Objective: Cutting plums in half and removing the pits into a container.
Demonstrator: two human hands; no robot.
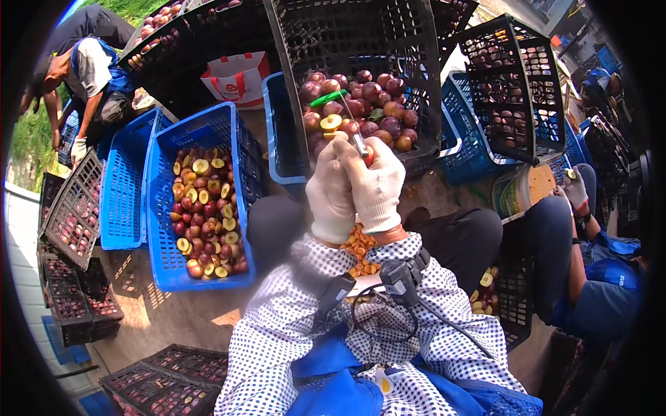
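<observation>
My left hand and my right hand, both in white knit gloves, are closed and pressed together in front of a black crate of plums. From my right hand rises a slim knife with a metal collar and thin blade; a bit of red shows beside it. Cut yellow plum halves sit just beyond my left fingertips; what those fingers grip is hidden. Whole purple-red plums fill the crate's bottom, and a green-handled tool lies across them. Small orange pieces lie below my wrists.
To the left a blue crate holds many halved plums, beside another blue crate. A white-red bag stands behind. Tilted black crates rise at right. Co-workers sit far left and right, near a bucket.
</observation>
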